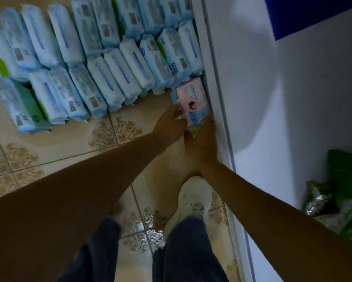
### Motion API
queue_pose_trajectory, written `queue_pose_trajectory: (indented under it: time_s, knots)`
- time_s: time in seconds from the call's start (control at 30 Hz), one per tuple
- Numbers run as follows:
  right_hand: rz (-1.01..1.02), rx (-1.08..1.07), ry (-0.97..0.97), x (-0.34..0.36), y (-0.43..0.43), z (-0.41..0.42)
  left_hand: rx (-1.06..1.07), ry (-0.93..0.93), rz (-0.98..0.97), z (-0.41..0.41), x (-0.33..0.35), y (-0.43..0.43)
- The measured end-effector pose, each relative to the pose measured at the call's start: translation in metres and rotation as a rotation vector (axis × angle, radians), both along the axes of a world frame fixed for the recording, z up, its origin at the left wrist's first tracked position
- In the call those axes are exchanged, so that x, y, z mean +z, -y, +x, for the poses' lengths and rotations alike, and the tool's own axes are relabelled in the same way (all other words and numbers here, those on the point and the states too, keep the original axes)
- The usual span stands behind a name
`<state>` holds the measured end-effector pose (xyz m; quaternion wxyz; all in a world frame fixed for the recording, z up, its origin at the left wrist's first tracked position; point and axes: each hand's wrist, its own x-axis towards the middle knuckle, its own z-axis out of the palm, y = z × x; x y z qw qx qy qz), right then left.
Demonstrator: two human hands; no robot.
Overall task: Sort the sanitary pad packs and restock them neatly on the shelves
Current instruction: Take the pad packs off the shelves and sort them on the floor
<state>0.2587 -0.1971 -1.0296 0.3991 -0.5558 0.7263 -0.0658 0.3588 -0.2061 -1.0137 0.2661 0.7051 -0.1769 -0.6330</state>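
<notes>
A pink and blue pad pack stands on the tiled floor against the white shelf edge. My left hand holds its left side, fingers curled onto the pack. My right hand grips its near right end, next to the shelf edge. Behind the pack, several light blue pad packs stand in tight rows on the floor, some with green faces at the far left.
The white shelf board fills the right side, with green packets lying on it at lower right. A blue panel sits at top right. My white shoe stands on the patterned tiles below my hands.
</notes>
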Motion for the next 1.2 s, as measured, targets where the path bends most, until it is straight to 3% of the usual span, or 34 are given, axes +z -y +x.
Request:
queue_pose_trajectory:
  time_s: [0.13, 0.23, 0.4, 0.6, 0.87, 1.2]
  knots:
    - [0.084, 0.164, -0.059, 0.053, -0.032, -0.015, -0.133, 0.067, 0.007, 0.012, 0.038, 0.001]
    - [0.035, 0.298, -0.104, 0.113, -0.039, -0.020, -0.471, 0.320, -0.113, 0.034, 0.097, -0.014]
    - [-0.256, 0.722, -0.258, 0.223, -0.007, -0.013, -0.854, 0.864, -0.515, 0.094, 0.208, -0.029]
    - [-0.533, 1.030, -0.366, 0.358, 0.039, 0.011, -0.984, 1.105, -0.716, 0.148, 0.352, -0.037]
    - [-0.803, 0.984, -0.351, 0.576, 0.024, 0.056, -0.918, 1.212, -0.879, 0.178, 0.562, -0.063]
    - [-1.208, 0.564, -0.517, 0.821, 0.026, 0.028, -0.714, 1.258, -1.577, 0.116, 0.775, 0.030]
